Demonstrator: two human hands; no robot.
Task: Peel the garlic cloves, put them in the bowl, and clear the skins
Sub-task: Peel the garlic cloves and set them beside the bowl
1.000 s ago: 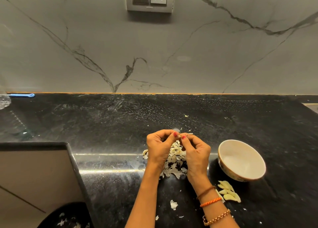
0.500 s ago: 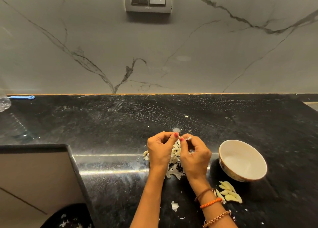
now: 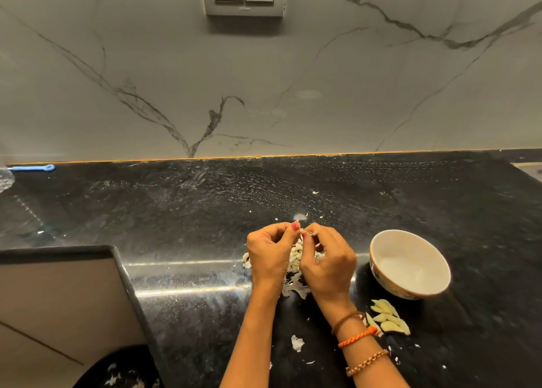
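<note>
My left hand (image 3: 271, 252) and my right hand (image 3: 328, 260) meet fingertip to fingertip above the black counter, both pinching a small garlic clove (image 3: 305, 233) that is mostly hidden between the fingers. Under and between the hands lies a heap of white garlic skins (image 3: 296, 270). To the right stands a white bowl (image 3: 409, 264) that looks empty. Several peeled cloves (image 3: 387, 317) lie on the counter in front of the bowl, beside my right wrist.
Loose skin scraps (image 3: 297, 343) are scattered on the counter near my forearms. A counter corner and cabinet (image 3: 67, 294) drop away at the left, with a dark bin (image 3: 123, 373) holding skins below. A blue clip (image 3: 32, 168) lies at the far left by the wall.
Both hands stay together at the clove and have dropped slightly toward the skin pile, fingers working at it. Bowl and peeled cloves have not moved.
</note>
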